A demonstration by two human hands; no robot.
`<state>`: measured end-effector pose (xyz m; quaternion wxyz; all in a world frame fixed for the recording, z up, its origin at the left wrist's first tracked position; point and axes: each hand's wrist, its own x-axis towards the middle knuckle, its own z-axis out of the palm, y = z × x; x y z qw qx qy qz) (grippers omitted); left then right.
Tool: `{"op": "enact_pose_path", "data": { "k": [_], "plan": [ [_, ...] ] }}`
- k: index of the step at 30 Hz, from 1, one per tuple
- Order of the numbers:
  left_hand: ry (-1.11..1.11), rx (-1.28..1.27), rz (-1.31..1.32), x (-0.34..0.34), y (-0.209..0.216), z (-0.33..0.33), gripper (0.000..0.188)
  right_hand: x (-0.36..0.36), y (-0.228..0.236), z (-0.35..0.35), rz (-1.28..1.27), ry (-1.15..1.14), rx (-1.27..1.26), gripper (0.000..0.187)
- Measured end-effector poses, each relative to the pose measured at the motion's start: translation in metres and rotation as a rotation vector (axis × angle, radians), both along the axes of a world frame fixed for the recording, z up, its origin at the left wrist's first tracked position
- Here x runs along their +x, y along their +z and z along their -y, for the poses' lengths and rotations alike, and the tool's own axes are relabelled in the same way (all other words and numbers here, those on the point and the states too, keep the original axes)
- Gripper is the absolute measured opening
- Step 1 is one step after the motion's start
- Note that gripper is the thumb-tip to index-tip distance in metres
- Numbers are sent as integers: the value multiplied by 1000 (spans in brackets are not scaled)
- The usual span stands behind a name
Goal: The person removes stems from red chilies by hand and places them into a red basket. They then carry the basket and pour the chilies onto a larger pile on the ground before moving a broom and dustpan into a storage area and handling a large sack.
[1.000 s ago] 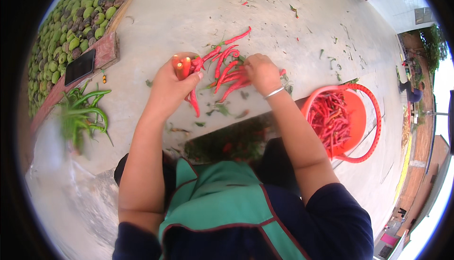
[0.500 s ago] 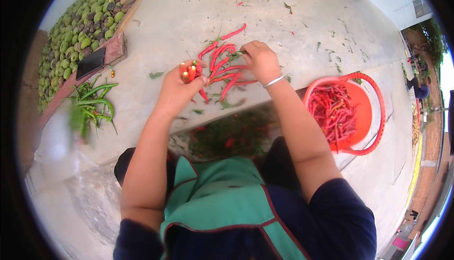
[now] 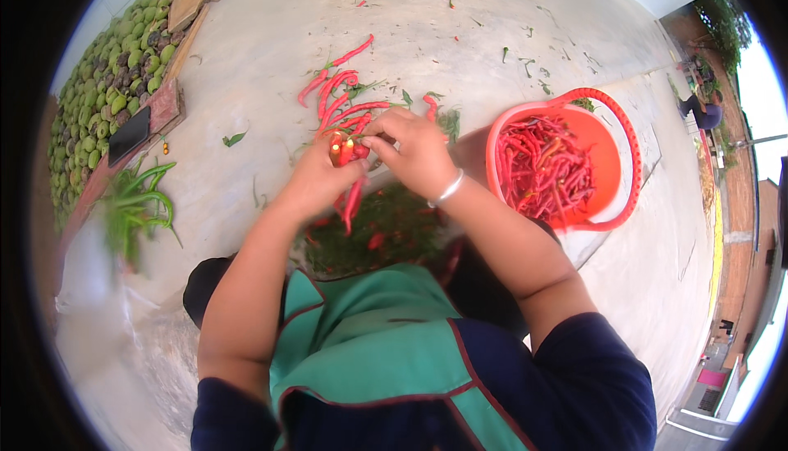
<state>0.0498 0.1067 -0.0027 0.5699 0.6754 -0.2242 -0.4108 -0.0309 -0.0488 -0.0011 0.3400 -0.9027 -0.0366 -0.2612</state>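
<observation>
Pale concrete floor, littered with leaf scraps, lies under the work. Fingers of the left hand are curled firmly round a small bunch of red peppers, stem ends up and tips hanging below; the thumb and fingertips of the right hand are drawn close beside those stem ends, though whether they grip a pepper or stalk I cannot tell. Each pepper should be light, smooth and a little slippery, firm but bendy, and likely to snap or split if squeezed hard; the stem end looks the surest hold, with a loose fist for the bunch. Just beyond the hands lie loose red peppers on the concrete. Nearer the body is dark, blurred leafy litter flecked with red. Farther out, a red bucket holding many peppers stands to the right, and a clump of green peppers lies to the left. Half a second ago the right hand was apart from the left, over the loose peppers near a leafy sprig; now it has come in against the bunch, and the whole view has shifted.
</observation>
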Motion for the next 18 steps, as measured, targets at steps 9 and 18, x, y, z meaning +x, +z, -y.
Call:
{"op": "enact_pose_path", "data": {
  "k": [9,18],
  "plan": [
    [174,6,13,15,3,-7,29,-3,-43,90,-482,-265,-287,24],
    [146,-35,60,13,1,-2,25,45,-39,106,-488,-398,138,33]
  ]
}}
